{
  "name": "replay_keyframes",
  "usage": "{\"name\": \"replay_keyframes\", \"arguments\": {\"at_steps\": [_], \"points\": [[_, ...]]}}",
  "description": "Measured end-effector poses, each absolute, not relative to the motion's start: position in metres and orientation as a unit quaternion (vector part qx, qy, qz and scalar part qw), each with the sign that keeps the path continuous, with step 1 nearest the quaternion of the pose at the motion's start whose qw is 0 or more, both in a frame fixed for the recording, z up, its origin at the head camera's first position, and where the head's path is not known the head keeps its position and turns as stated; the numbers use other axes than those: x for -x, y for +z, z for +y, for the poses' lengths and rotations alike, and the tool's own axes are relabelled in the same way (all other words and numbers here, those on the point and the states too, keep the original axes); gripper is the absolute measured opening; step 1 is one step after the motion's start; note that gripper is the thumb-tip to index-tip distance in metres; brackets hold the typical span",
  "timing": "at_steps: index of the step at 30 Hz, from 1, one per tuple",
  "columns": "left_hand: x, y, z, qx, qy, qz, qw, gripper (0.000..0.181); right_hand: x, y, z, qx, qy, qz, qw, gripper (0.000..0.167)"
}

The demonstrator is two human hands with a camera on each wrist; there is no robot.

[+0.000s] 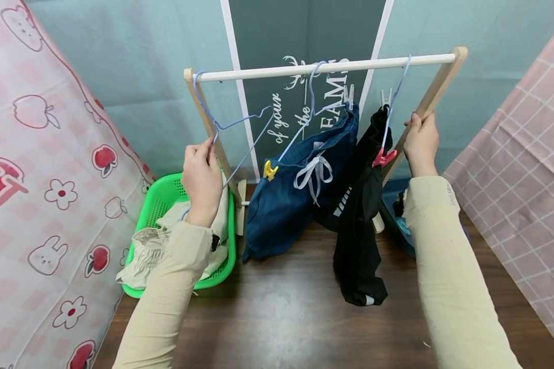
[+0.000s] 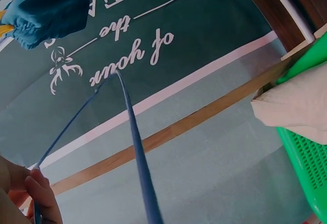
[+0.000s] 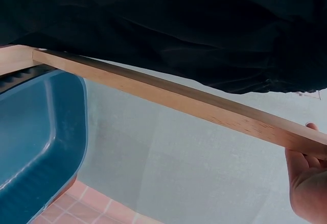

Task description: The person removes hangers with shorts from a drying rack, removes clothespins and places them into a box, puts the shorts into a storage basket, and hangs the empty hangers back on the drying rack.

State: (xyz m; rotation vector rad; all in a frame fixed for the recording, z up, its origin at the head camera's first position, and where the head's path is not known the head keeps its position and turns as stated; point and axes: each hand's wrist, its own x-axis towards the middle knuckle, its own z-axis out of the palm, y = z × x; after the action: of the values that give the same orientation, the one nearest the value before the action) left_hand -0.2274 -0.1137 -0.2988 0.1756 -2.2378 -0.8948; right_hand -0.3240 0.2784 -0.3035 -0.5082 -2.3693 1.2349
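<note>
My left hand [image 1: 202,179] pinches the blue wire hanger [image 1: 243,121] at its near shoulder; its hook loops over the left end of the white rail [image 1: 268,73]. In the left wrist view, the fingers [image 2: 43,196] hold the wire, and no garment hangs on it. The right hand [image 1: 421,143] grips the rack's right wooden post [image 1: 436,92], also seen in the right wrist view as a long wooden bar [image 3: 179,99]. Between the hands hang dark blue denim shorts [image 1: 281,205] with a yellow clip [image 1: 270,170] and a black garment [image 1: 360,230] with a red clip [image 1: 383,157].
A green basket [image 1: 231,251] with cream clothing [image 1: 150,251] stands at the left on the brown floor [image 1: 277,318]. Behind the right post is a blue basin [image 1: 397,225] with items inside. Patterned curtains [image 1: 55,205] flank the left side, and a pink checked one [image 1: 526,169] the right.
</note>
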Motion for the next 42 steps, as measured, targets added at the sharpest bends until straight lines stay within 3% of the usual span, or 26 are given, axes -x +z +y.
{"name": "replay_keyframes", "arguments": {"at_steps": [28, 31, 36, 42], "points": [[0.217, -0.312, -0.11, -0.023, -0.307, -0.868, 0.39, 0.03, 0.325, -0.306, 0.278, 0.184, 0.444, -0.849, 0.22, 0.049], [0.21, -0.313, -0.101, 0.001, -0.351, -0.866, 0.357, 0.032, 0.326, -0.306, 0.279, 0.181, 0.448, -0.848, 0.218, 0.047], [0.2, -0.319, -0.089, 0.032, -0.439, -0.864, 0.244, 0.041, 0.324, -0.307, 0.277, 0.178, 0.444, -0.85, 0.222, 0.048], [0.195, -0.329, -0.076, 0.064, -0.438, -0.884, 0.15, 0.055, 0.323, -0.306, 0.278, 0.173, 0.452, -0.85, 0.209, 0.05]]}}
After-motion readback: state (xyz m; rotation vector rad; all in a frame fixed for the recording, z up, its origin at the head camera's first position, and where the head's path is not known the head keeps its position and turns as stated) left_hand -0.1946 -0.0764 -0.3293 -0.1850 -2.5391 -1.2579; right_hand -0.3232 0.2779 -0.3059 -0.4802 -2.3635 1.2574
